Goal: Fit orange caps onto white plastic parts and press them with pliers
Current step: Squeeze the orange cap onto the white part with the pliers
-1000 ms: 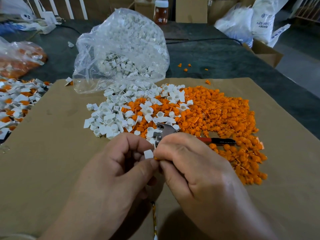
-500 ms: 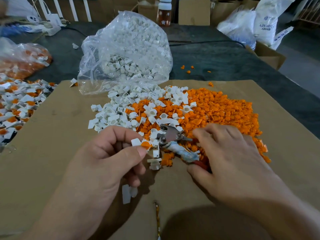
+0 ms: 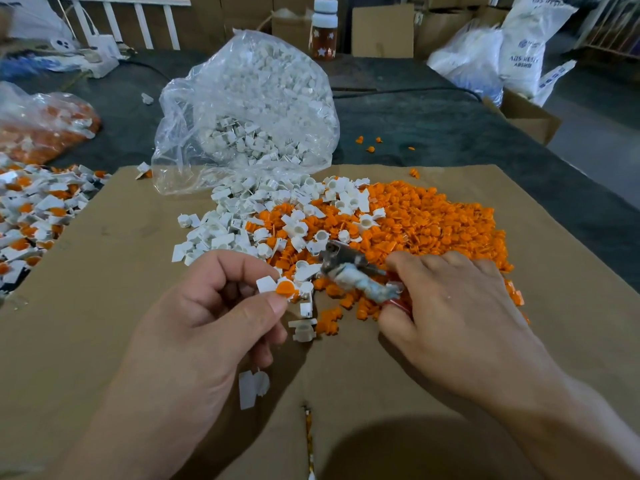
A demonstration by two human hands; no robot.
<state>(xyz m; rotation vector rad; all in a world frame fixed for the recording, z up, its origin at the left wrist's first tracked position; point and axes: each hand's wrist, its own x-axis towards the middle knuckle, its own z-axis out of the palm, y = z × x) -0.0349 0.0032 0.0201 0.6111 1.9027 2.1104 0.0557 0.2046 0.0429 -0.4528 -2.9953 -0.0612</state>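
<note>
My left hand (image 3: pixel 207 323) pinches a white plastic part with an orange cap (image 3: pixel 280 287) fitted on it, between thumb and forefinger. My right hand (image 3: pixel 450 306) curls around the handles of the pliers (image 3: pixel 349 271), which lie on the heap; one handle is wrapped in pale tape, the other is red. The metal jaws point left toward the capped part. A heap of loose orange caps (image 3: pixel 433 223) spreads across the brown cardboard (image 3: pixel 104 289), with loose white parts (image 3: pixel 242 220) mixed in at its left.
A clear bag of white parts (image 3: pixel 249 109) stands behind the heap. Several assembled pieces (image 3: pixel 38 209) lie at the left edge, beyond them a bag with orange pieces (image 3: pixel 41 126). A loose white part (image 3: pixel 252 386) lies under my left hand. Boxes and sacks stand at the back.
My hands came apart. The right hand moved right and closed on the pliers' handles, tilting them. The left hand still holds the white part, its orange cap now visible.
</note>
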